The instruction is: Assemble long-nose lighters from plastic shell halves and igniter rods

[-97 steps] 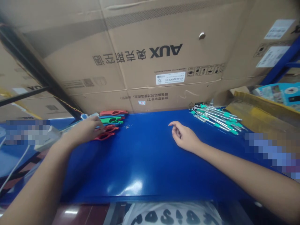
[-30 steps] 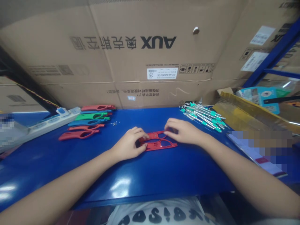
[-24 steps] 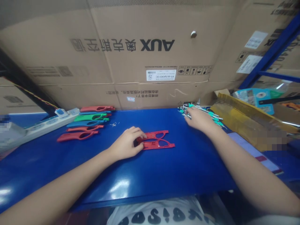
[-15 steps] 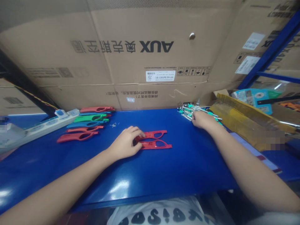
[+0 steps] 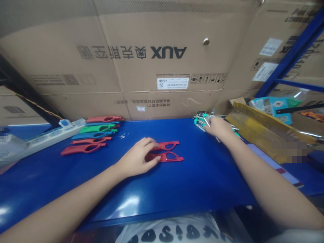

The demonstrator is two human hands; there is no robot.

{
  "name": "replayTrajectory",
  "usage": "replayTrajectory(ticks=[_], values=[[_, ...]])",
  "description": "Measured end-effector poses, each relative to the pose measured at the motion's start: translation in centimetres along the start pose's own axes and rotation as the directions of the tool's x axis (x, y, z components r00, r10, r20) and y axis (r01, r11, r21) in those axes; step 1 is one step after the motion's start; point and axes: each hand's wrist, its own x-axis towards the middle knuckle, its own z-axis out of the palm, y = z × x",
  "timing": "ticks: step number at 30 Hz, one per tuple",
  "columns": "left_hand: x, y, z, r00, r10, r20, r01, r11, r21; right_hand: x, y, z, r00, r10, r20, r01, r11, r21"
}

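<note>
Two red handle pieces lie side by side mid table, left hand gripping their near end, nothing fitted in them yet, and the right hand is on the metal rods, can't tell if it's pinched one

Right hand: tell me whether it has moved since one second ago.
Yes. The right hand left the red plastic pieces under the left hand and went right and farther away, onto the pile of green-tipped metal parts.
</note>
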Motion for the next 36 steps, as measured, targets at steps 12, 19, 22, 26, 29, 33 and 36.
replayTrajectory(ticks=[12,19,22,26,29,33,36], values=[[-0.2,-0.1,-1.7,0.973,-0.026,0.231,0.013,0.998,0.061,-1.6,-1.5,-0.9,0.943,-0.222,-0.247,0.278,0.934,0.222],[-1.1,-1.4,-4.2,0.942,-0.140,0.306,0.107,0.986,0.125,-5.5,-4.0,-1.3,0.857,-0.433,-0.280,0.513,0.663,0.545],[-1.1,-1.5,-5.0,0.937,-0.176,0.303,0.142,0.981,0.130,-6.6,-4.9,-0.5,0.844,-0.467,-0.264,0.521,0.595,0.612],[-0.4,0.2,-4.6,0.971,-0.206,0.124,0.213,0.976,-0.044,-7.9,-5.7,0.3,0.778,-0.553,-0.298,0.586,0.465,0.664],[0.3,1.5,-3.2,0.957,-0.276,0.094,0.290,0.875,-0.388,-8.8,-6.2,0.6,0.692,-0.625,-0.360,0.676,0.387,0.627],[0.6,1.7,-1.5,0.888,-0.390,0.243,0.439,0.563,-0.701,-9.6,-6.4,1.1,0.599,-0.686,-0.413,0.770,0.352,0.532],[0.3,1.3,-1.0,0.848,-0.437,0.301,0.488,0.420,-0.765,-9.7,-6.5,1.7,0.555,-0.716,-0.424,0.810,0.347,0.473]])
